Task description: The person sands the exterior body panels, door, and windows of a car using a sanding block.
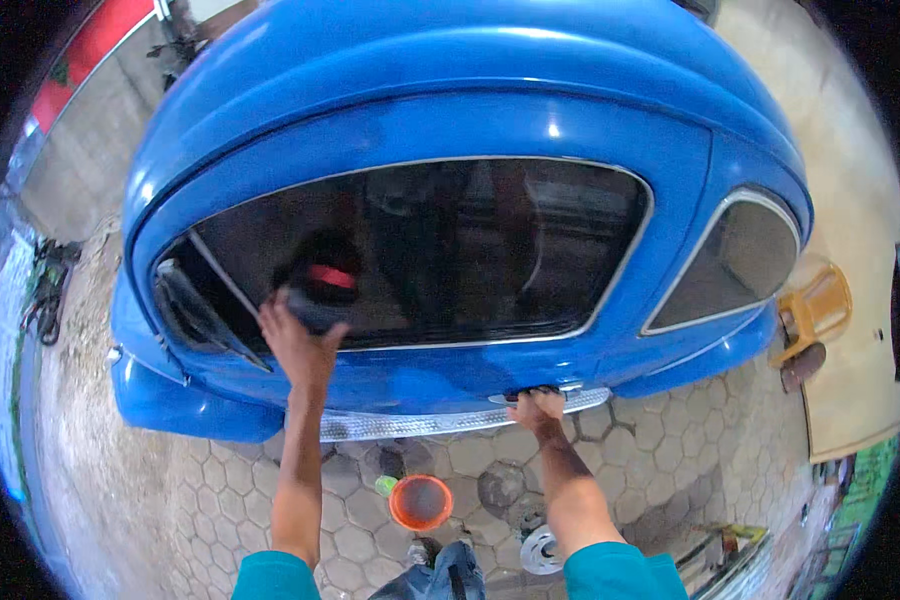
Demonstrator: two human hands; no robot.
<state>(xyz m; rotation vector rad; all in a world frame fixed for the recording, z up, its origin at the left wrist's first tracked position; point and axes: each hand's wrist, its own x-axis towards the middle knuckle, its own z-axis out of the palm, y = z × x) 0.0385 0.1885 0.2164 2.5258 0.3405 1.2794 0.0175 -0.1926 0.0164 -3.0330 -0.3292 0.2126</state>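
Note:
A shiny blue car fills the upper view, seen from its side. Its large dark side window has a chrome trim. My left hand presses a dark cloth or sponge against the lower left part of that window. Further right and lower, my right hand grips the car's door handle, just above the chrome running board. Both sleeves are teal.
An orange bucket stands on the hexagonal paving between my arms, with a small green bottle beside it. A yellow plastic stool sits at the right. A round metal part lies by my right forearm.

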